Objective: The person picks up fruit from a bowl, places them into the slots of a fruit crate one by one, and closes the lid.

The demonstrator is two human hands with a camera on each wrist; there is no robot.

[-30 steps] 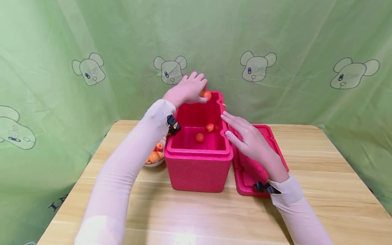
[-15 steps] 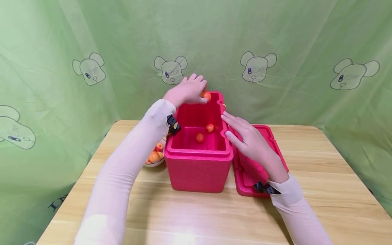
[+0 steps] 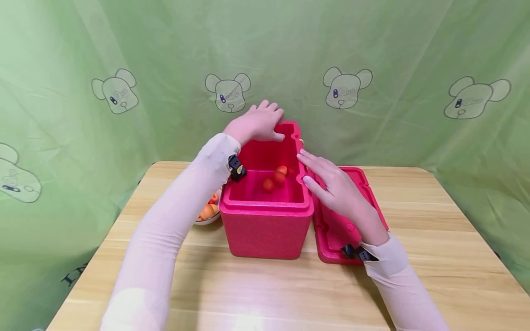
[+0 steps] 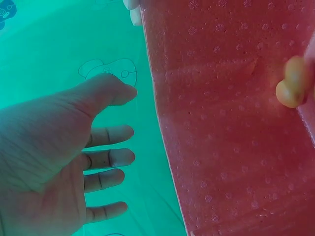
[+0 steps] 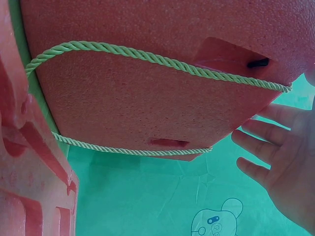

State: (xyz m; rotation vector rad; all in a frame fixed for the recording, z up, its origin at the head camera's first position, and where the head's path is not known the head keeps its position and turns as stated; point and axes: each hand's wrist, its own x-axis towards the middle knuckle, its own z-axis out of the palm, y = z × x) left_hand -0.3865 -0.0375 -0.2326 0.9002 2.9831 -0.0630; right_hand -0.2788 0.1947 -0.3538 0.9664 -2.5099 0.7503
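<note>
My left hand hangs over the far end of a red foam box, palm down, its fingers spread and holding nothing. Inside the box are three small, round, orange-red fruits, apricot-like in look; one fruit is blurred and overlaps another fruit, while a third fruit lies nearer me. The left wrist view shows the bare palm beside the inner wall, with blurred fruit at right. My right hand rests its straight fingertips on the box's right rim. Fruit in the box is out of the right wrist view.
Right of the box lies its red lid, under my right forearm. A white bowl with more orange fruit stands at left, partly behind my left sleeve. Twisted cord runs along the box's side. A green curtain hangs behind the table.
My left hand has let go of a fruit, which now shows blurred down in the box beside the other two. The right hand stays at the rim.
</note>
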